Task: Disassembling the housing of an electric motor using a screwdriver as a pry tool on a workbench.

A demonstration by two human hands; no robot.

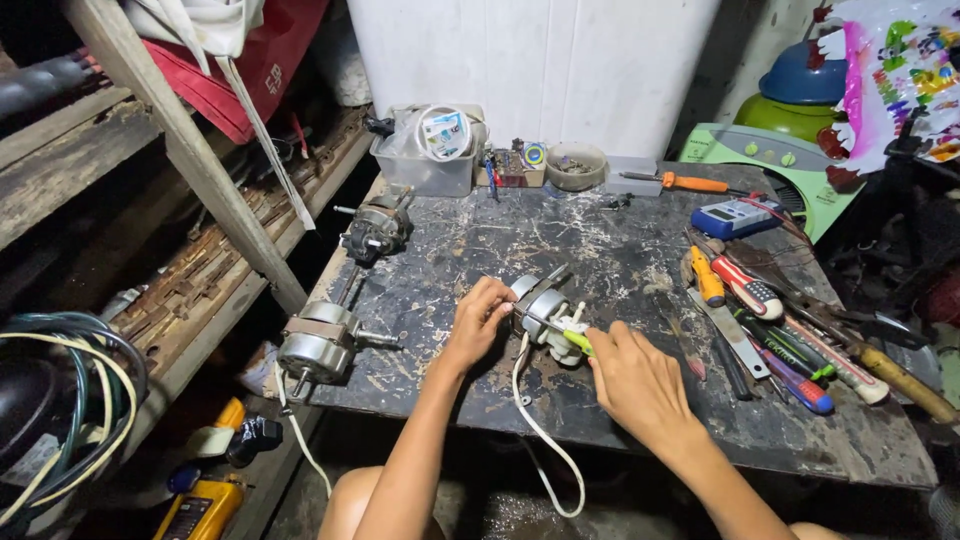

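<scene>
A small silver fan motor lies near the middle of the dark, scratched workbench, with a white cord hanging off the front edge. My left hand grips the motor's left side. My right hand holds a green-handled screwdriver whose metal shaft points left into the motor body.
Two more motors sit along the bench's left edge. Several screwdrivers and pliers are spread at the right, a blue meter and an orange screwdriver at the back. A plastic box and a bowl stand at the rear. Coiled wire is lower left.
</scene>
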